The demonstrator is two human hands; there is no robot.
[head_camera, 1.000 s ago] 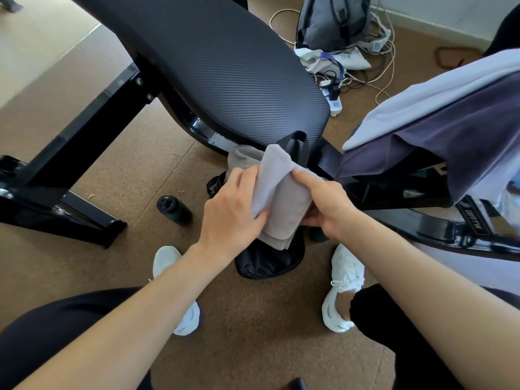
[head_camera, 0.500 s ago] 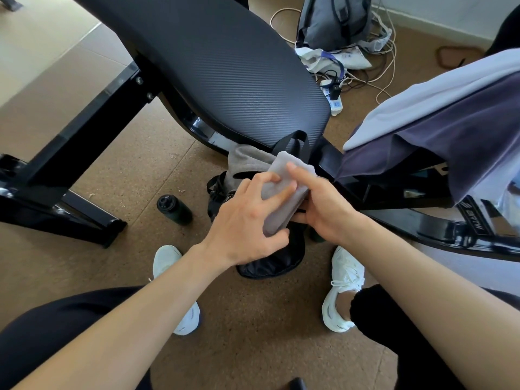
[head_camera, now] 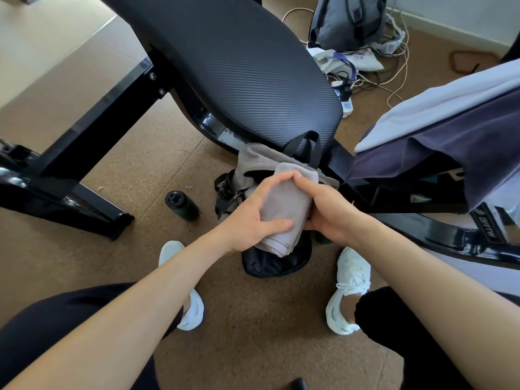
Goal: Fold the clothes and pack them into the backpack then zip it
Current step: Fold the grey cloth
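A folded grey cloth (head_camera: 287, 204) is held over the black backpack (head_camera: 274, 261), which stands on the floor between my feet. My left hand (head_camera: 249, 218) grips the cloth from the left, thumb across its front. My right hand (head_camera: 329, 209) grips it from the right, fingertips meeting the left hand's at the top edge. Behind it, another grey garment (head_camera: 254, 160) bulges out of the backpack's mouth beside its black carry handle (head_camera: 305, 146). More clothes, a dark purple one (head_camera: 450, 147) and a pale lavender one (head_camera: 439, 104), hang over the bench at right.
A black padded weight bench (head_camera: 239, 68) with a black steel frame (head_camera: 81, 153) crosses the scene behind the backpack. A dark bottle (head_camera: 181, 205) stands on the cork floor to the left. A grey backpack (head_camera: 346, 22), cables and a power strip (head_camera: 347, 104) lie at the far wall.
Both hands have shifted on the grey cloth: it is now more compactly folded, upright over the backpack, with a hand on each side and the fingertips meeting at its top.
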